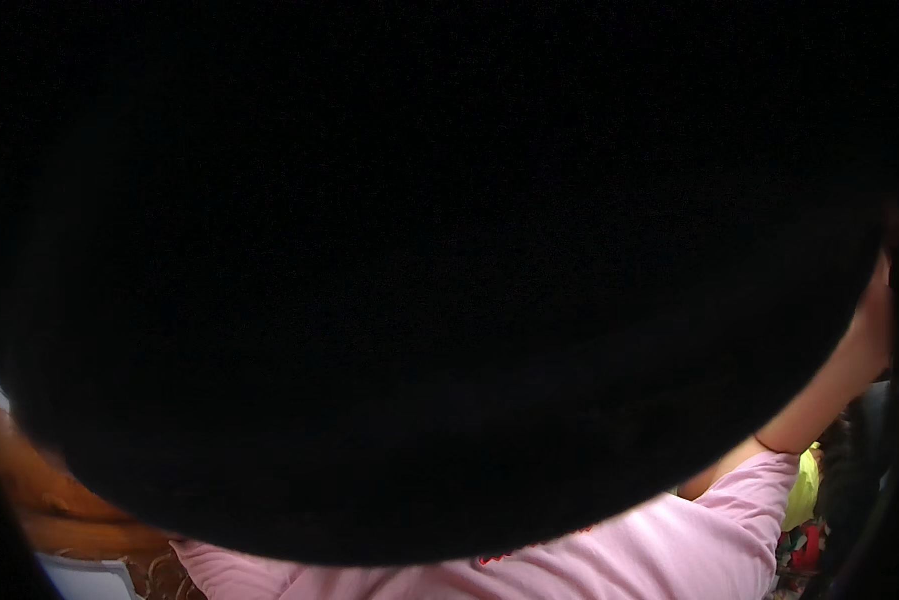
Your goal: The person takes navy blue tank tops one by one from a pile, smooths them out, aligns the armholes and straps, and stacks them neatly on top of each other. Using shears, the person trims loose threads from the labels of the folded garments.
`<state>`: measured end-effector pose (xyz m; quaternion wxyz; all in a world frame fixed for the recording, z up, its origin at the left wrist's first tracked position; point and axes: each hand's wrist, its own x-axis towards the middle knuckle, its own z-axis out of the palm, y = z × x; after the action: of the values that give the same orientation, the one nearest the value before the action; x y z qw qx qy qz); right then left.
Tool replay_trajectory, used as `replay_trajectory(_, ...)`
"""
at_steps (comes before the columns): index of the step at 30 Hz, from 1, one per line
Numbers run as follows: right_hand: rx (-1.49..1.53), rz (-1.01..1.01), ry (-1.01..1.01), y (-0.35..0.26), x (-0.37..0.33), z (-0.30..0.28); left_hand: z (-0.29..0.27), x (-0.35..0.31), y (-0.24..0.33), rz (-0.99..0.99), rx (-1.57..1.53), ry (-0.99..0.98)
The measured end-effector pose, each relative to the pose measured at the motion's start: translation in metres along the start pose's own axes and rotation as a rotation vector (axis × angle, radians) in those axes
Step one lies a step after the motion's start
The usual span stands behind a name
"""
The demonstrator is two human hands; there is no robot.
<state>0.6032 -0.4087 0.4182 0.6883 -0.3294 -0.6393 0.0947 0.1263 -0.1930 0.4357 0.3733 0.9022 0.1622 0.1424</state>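
Note:
A large black shape (420,300), smooth-edged and very close, covers most of the head view; its kind cannot be made out. Along the right side my bare right arm (835,385) rises out of a pink short sleeve (760,490). Only a dim sliver of my right hand (896,228) shows at the right rim, beside the black shape's edge. Its fingers, and anything they may hold, are hidden. My left hand does not show anywhere; the black shape blocks most of that side too.
Brown wood (60,495) shows at the lower left, with a white flat-edged thing (90,578) below it. A yellow-green thing (803,490) and a small red thing (812,545) are behind my sleeve at the right. The pink shirt (610,560) fills the bottom middle.

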Motion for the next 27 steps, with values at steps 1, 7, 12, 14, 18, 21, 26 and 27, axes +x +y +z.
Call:
replay_trajectory(1,-0.057,0.061,0.029,0.023,0.003,0.001,-0.001,0.001,0.015,-0.165,-0.047,-0.104)
replay_trajectory(7,-0.135,0.338,0.116,0.185,0.044,-0.034,-0.001,0.116,-0.124,-0.457,0.652,0.251)
replay_trajectory(12,-0.484,0.074,0.234,0.153,0.050,-0.107,-0.022,0.103,-0.101,0.185,0.791,1.080)
replay_trajectory(14,-0.317,0.004,0.328,0.132,0.027,-0.129,0.015,0.079,-0.084,0.144,0.693,1.138)
replay_trajectory(18,0.297,-0.068,0.540,0.102,-0.081,-0.048,0.100,-0.003,-0.090,0.023,0.619,1.064)
replay_trajectory(21,-0.086,0.039,0.256,0.095,-0.197,-0.014,0.174,-0.053,-0.108,0.082,0.656,0.832)
replay_trajectory(26,-0.201,0.569,0.311,0.086,-0.382,0.018,0.304,-0.132,-0.173,-0.290,0.339,0.656)
replay_trajectory(27,-0.254,0.677,0.258,0.080,-0.414,0.021,0.332,-0.146,-0.191,-0.325,0.324,0.645)
